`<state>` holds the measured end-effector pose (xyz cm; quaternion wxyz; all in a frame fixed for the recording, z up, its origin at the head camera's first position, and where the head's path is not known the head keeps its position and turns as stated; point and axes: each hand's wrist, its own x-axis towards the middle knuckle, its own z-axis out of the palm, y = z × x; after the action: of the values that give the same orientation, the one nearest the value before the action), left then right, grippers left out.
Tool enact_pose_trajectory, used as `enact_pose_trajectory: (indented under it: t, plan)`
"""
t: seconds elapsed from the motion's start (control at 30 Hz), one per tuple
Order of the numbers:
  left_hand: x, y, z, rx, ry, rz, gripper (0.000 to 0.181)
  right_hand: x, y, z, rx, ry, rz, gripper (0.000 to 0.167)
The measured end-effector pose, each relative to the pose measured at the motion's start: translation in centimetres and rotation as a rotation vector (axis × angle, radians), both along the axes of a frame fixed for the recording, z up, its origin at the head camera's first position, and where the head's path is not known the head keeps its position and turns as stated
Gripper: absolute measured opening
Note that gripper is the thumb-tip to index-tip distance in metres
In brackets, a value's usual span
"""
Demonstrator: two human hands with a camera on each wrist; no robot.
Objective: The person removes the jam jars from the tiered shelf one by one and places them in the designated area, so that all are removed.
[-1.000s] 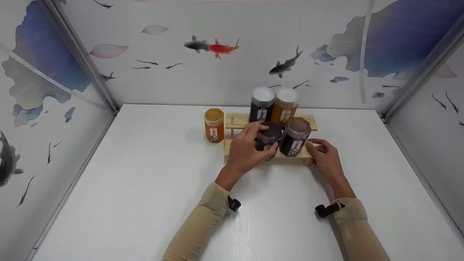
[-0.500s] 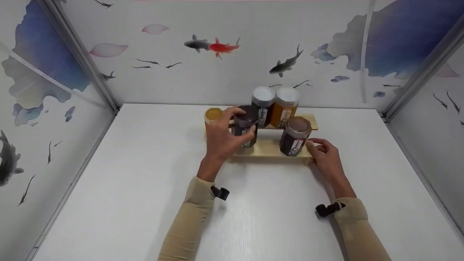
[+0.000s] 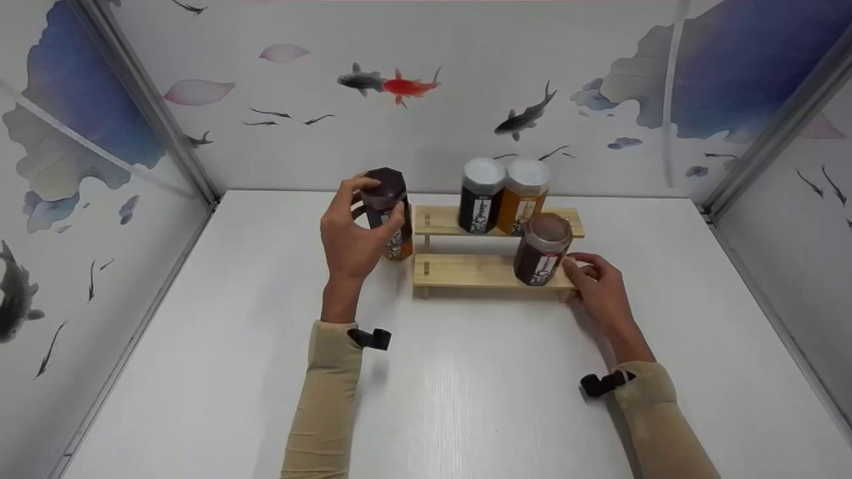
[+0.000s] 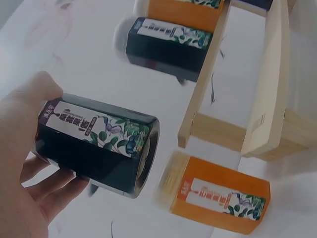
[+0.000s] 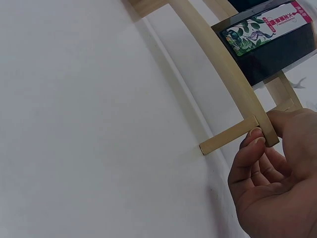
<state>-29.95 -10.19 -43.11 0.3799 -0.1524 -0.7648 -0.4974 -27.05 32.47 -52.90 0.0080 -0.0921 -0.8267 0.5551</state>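
My left hand (image 3: 353, 239) is curled round the upper part of a dark jar (image 4: 94, 144), thumb on one side and fingers on the other, and I hold it up off the white table (image 3: 233, 366). It is beyond the left end of the wooden rack (image 3: 466, 269), near an orange jar (image 4: 218, 196) that stands on the table just beside that end; from my head the one I hold covers most of it. My right hand (image 3: 602, 289), well apart from my left, pinches the right end of the rack's lower shelf between thumb and fingers.

I count five jars, three dark and two orange, and one rack with two shelves. The upper shelf carries two, touching or nearly so: a white-lidded dark jar (image 3: 478, 211) and, to its right, a white-lidded orange jar (image 3: 518, 206). The lower shelf carries one, a brown-lidded dark jar (image 3: 536, 263), upright near my right hand.

The jar in my left hand has a dark lid on. Each jar has a printed label, leaves showing on several. Whether the colour is the contents or the wall, and how full they are, I cannot tell.
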Motion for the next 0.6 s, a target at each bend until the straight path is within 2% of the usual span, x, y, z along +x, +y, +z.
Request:
enact_pose_trajectory:
  t: [0.27,0.43,0.6]
  plan:
    - [-0.7,-2.0,-0.8,0.113,-0.034,0.008,0.045,-0.3,0.1,-0.3,-0.001,0.001,0.007,0.060]
    - [-1.0,-3.6,-1.2,0.144,-0.052,0.046,0.046,-0.2,0.1,-0.2,0.016,-0.017,0.000,0.062]
    - [-1.7,-4.9,-2.6,0.146,-0.124,0.079,0.043,-0.2,0.1,-0.2,0.014,0.000,-0.001,0.060]
